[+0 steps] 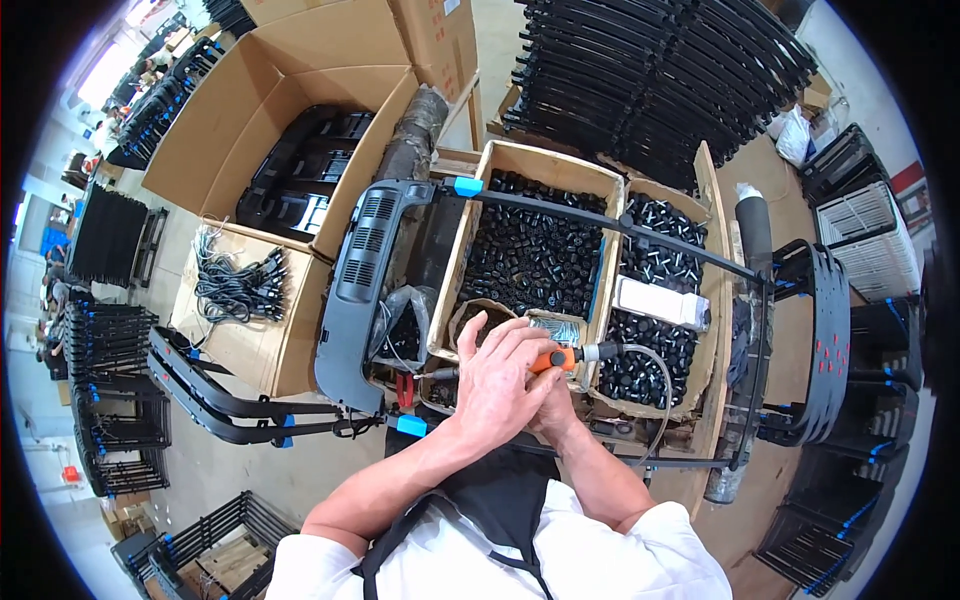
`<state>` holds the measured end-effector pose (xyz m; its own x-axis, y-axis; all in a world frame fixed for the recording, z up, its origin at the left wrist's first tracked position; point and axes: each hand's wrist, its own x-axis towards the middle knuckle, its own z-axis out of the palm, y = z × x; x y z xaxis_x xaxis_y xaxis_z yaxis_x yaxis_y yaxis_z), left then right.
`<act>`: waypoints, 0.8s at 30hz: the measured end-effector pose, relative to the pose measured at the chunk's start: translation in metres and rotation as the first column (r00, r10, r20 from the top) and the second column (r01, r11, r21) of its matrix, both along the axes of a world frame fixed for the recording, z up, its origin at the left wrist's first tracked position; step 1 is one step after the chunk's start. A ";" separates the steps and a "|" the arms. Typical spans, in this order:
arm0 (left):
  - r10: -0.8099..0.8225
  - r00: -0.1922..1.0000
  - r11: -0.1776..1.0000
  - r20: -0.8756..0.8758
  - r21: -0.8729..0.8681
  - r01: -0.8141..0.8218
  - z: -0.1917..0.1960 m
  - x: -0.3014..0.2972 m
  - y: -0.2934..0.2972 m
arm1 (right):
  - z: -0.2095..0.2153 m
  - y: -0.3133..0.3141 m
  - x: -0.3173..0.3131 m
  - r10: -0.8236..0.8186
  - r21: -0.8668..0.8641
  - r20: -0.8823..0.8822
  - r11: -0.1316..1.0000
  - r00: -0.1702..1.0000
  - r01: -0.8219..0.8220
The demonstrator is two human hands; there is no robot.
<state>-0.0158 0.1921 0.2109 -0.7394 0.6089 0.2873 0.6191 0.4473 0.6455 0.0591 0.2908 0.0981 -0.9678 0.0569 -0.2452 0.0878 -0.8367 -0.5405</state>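
Observation:
My left hand point(497, 378) lies over my right hand point(552, 400), both close in front of my chest. Between them is an orange-bodied power tool point(556, 358) with a grey nose and a pale hose curving off to the right; the right hand grips it, the left hand presses on top. The hands hover at the near edge of a cardboard box of small black knobs point(535, 250). A dark grey vented plastic panel point(358, 275) on a black tubular frame stands just left of the hands.
A second box of black parts point(655, 330) with a white carton on top sits to the right. Stacked black frames point(660, 70) fill the back, black racks point(830, 340) the right, a box of cables point(240, 285) the left. Open cartons hold black mouldings point(310, 170).

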 end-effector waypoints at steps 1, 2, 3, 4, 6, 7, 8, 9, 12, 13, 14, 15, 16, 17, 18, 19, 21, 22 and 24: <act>-0.003 1.000 1.000 0.000 0.000 0.003 -0.001 0.000 0.002 | -0.001 -0.001 -0.001 -0.021 -0.048 0.025 0.999 0.999 0.022; -0.013 1.000 1.000 -0.021 0.003 0.013 -0.001 0.000 0.004 | -0.002 -0.001 -0.001 -0.040 -0.095 0.050 0.994 0.998 0.045; -0.023 0.999 1.000 -0.043 0.005 0.024 -0.002 -0.001 0.005 | -0.005 -0.001 -0.001 -0.042 -0.095 0.051 0.994 0.998 0.047; -0.026 0.999 1.000 -0.043 0.005 0.026 -0.004 -0.002 0.006 | -0.009 -0.002 0.001 -0.044 -0.084 0.047 0.995 0.998 0.048; -0.042 0.999 0.998 -0.034 0.050 0.043 -0.008 -0.004 0.006 | -0.014 -0.004 0.000 -0.043 -0.076 0.042 0.996 0.998 0.047; -0.041 0.999 0.998 -0.035 0.050 0.043 -0.011 -0.004 0.007 | -0.015 -0.004 -0.003 -0.049 -0.046 0.072 0.998 0.996 0.052; -0.045 0.999 0.997 -0.009 0.055 0.045 -0.014 -0.004 0.007 | -0.016 -0.005 -0.004 -0.056 -0.015 0.101 0.998 0.993 0.058; -0.049 0.999 0.997 0.018 0.061 0.047 -0.017 -0.003 0.007 | -0.016 -0.005 -0.003 -0.056 -0.015 0.100 0.998 0.993 0.058; -0.069 0.994 0.997 0.088 0.027 0.066 -0.022 -0.002 0.008 | -0.014 -0.008 0.005 -0.116 -0.007 0.166 0.993 0.979 0.119; -0.086 0.993 0.996 0.086 0.019 0.085 -0.023 -0.002 0.007 | -0.016 -0.007 0.007 -0.115 0.045 0.141 0.993 0.983 0.110; -0.085 0.993 0.996 0.087 0.018 0.084 -0.024 -0.001 0.008 | -0.017 -0.006 0.008 -0.111 0.096 0.116 0.990 0.987 0.100; -0.082 0.994 0.996 0.075 0.042 0.079 -0.026 -0.001 0.009 | -0.019 -0.006 0.010 -0.111 0.094 0.117 0.991 0.987 0.100; -0.079 0.995 0.995 0.062 0.068 0.075 -0.027 -0.001 0.011 | -0.019 -0.005 0.010 -0.130 0.130 0.139 0.985 0.982 0.112; -0.083 0.995 0.995 0.064 0.068 0.078 -0.029 0.000 0.013 | -0.020 -0.004 0.012 -0.150 0.166 0.160 0.978 0.976 0.123; -0.096 0.992 0.993 0.081 0.073 0.090 -0.033 0.000 0.015 | -0.021 -0.003 0.013 -0.154 0.166 0.161 0.978 0.975 0.127; -0.107 0.989 0.992 0.097 0.078 0.100 -0.037 -0.001 0.018 | -0.021 -0.002 0.014 -0.178 0.167 0.172 0.975 0.969 0.149; -0.131 0.984 0.990 0.124 0.070 0.123 -0.045 -0.001 0.026 | -0.028 0.002 0.016 -0.211 0.170 0.184 0.969 0.960 0.181; -0.147 0.977 0.988 0.152 0.061 0.139 -0.045 -0.001 0.030 | -0.033 0.004 0.016 -0.242 0.197 0.168 0.958 0.956 0.208; -0.202 0.962 0.979 0.184 0.028 0.201 -0.051 -0.013 0.041 | -0.044 0.013 0.022 -0.287 0.226 0.154 0.942 0.945 0.249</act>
